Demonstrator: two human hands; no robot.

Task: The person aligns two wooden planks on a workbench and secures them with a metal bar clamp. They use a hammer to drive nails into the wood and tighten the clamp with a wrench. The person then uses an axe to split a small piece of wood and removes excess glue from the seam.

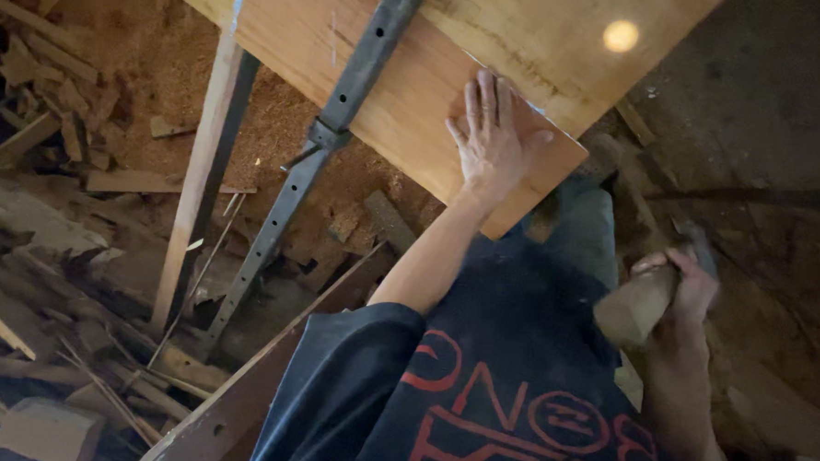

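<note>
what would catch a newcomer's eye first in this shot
The big wooden board fills the top of the view, with the left hand pressed flat on its near corner. A dark metal bar with holes runs slantwise across the board and down toward the floor. At lower right the right hand grips a wooden block, and at left wood scraps lie in sawdust.

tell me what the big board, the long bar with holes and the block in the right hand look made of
Board: wood, likely smooth-planed or varnished; orange-brown grain with a light glare spot. The left hand lies flat on it.
Bar: probably steel, dull grey, unpainted, with punched holes.
Block in the right hand: looks like raw pale wood, matte; slightly blurred.
</note>
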